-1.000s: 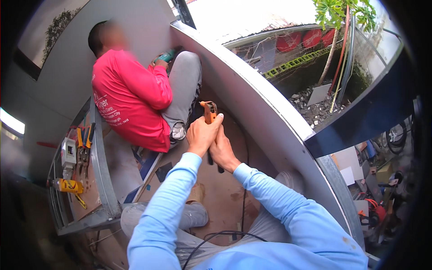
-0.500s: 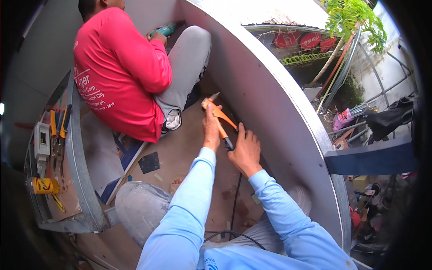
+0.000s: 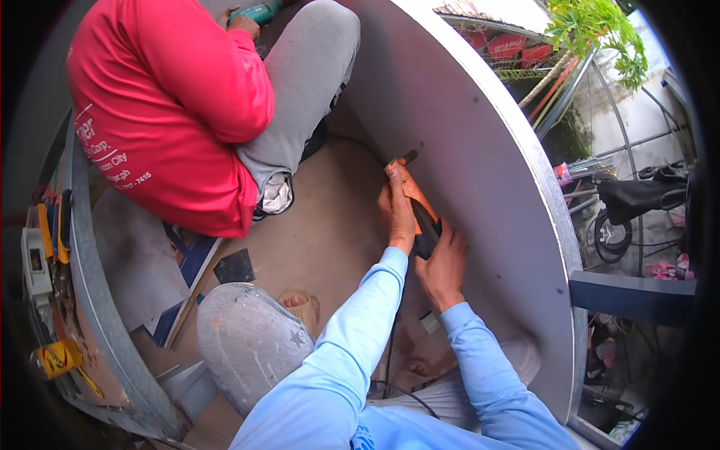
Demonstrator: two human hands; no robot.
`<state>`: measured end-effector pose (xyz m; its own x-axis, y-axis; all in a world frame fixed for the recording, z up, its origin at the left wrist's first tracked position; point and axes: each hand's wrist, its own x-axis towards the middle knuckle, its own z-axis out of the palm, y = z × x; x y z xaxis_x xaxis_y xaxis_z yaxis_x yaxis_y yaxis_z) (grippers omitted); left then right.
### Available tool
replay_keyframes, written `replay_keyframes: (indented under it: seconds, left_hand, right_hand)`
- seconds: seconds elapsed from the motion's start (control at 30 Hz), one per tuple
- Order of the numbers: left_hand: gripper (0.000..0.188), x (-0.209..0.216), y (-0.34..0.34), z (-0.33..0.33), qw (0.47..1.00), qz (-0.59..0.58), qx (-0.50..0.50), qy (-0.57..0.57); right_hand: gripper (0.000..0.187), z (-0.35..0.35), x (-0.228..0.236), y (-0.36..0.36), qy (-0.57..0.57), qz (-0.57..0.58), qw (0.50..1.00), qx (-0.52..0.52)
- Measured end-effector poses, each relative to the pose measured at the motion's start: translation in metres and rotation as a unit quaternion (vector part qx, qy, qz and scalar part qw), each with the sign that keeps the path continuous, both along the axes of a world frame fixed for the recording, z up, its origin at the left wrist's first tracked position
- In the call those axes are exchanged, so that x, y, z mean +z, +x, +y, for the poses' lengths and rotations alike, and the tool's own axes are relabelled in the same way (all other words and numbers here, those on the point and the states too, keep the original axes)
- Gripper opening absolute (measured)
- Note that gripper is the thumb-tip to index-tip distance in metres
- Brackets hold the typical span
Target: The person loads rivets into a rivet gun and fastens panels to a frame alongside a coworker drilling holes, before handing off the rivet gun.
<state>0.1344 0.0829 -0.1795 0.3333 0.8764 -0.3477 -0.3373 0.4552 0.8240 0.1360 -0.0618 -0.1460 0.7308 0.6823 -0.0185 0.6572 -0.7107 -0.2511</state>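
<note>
An orange hand riveter [image 3: 417,193] with dark grips is held between my two hands, its nose beside the grey panel [image 3: 487,187]. Whether the nose touches the panel I cannot tell. My left hand [image 3: 396,214] is closed around the tool just below its head. Closer to me, my right hand [image 3: 444,270] wraps round the dark grips, close to the panel. Small round fastener heads or holes dot the panel's inner face, one of them near the tool's nose.
A co-worker in a red shirt [image 3: 172,112] sits at the upper left, holding a green power drill [image 3: 259,13]. Pliers [image 3: 46,229] and a yellow container [image 3: 60,358] lie by the metal frame [image 3: 112,315]. A black cable [image 3: 409,391] crosses the floor; a dark bar [image 3: 634,296] juts out at right.
My hands and the riveter have moved right, bringing its nose nearer the panel. The whole view has shifted too, with the co-worker now further up and left.
</note>
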Motion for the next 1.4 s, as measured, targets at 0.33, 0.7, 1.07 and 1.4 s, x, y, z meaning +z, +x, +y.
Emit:
replay_keyframes:
  seconds: [0.33,0.7,1.07,1.4]
  left_hand:
    - [0.072,-0.015,0.012,0.005,0.999,-0.01,0.005,-0.03]
    - [0.057,-0.026,0.017,0.008,0.999,-0.015,0.018,-0.028]
    - [0.062,-0.035,0.023,0.004,0.998,-0.043,-0.005,-0.043]
    - [0.064,-0.059,0.017,0.003,0.991,-0.083,0.069,-0.076]
  right_hand:
    - [0.089,0.005,-0.011,0.012,0.015,-0.044,0.999,0.013]
    - [0.089,0.013,-0.012,0.01,0.001,0.002,1.0,-0.011]
    - [0.09,0.005,-0.033,0.029,0.05,-0.003,0.999,0.012]
    - [0.096,0.009,-0.031,0.027,-0.016,0.007,0.999,0.044]
